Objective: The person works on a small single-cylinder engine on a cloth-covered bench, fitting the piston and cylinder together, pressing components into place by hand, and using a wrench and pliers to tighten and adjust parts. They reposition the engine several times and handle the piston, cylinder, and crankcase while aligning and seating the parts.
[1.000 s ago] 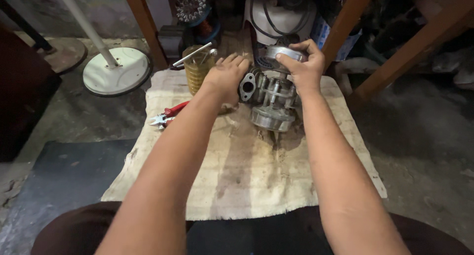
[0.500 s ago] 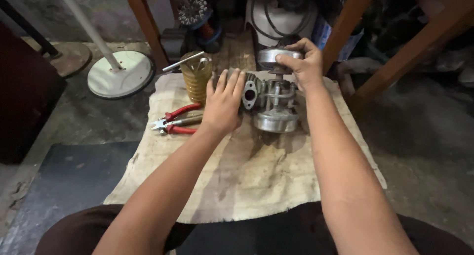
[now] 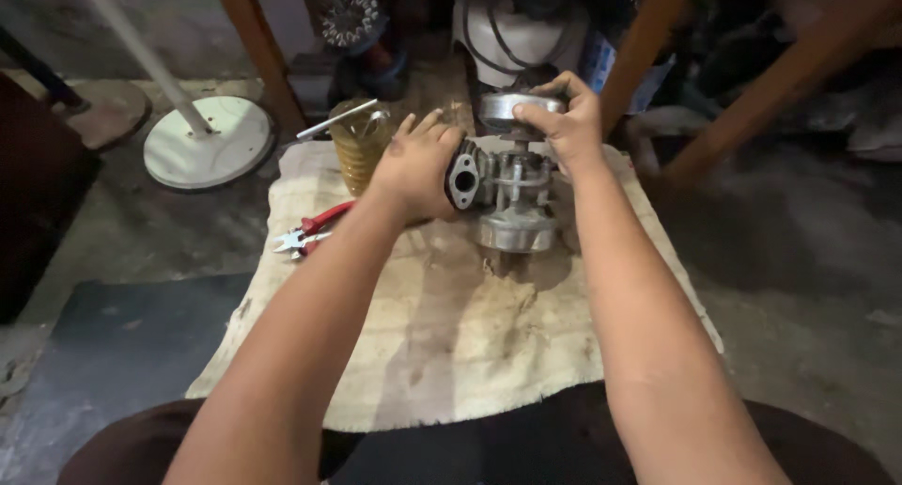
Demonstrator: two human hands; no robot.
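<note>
Grey cast-metal engine part (image 3: 507,198), upright, is stood near the far edge of a stained beige cloth (image 3: 451,353) spread on the floor. Its round top cap is gripped by the curled fingers of the right hand (image 3: 564,123); its flanged side is pressed by the left hand (image 3: 418,161), fingers loosely spread. Red-handled pliers (image 3: 310,233) are laid at the cloth's left edge; a yellowish ribbed jar (image 3: 359,147) is set at its far left corner.
</note>
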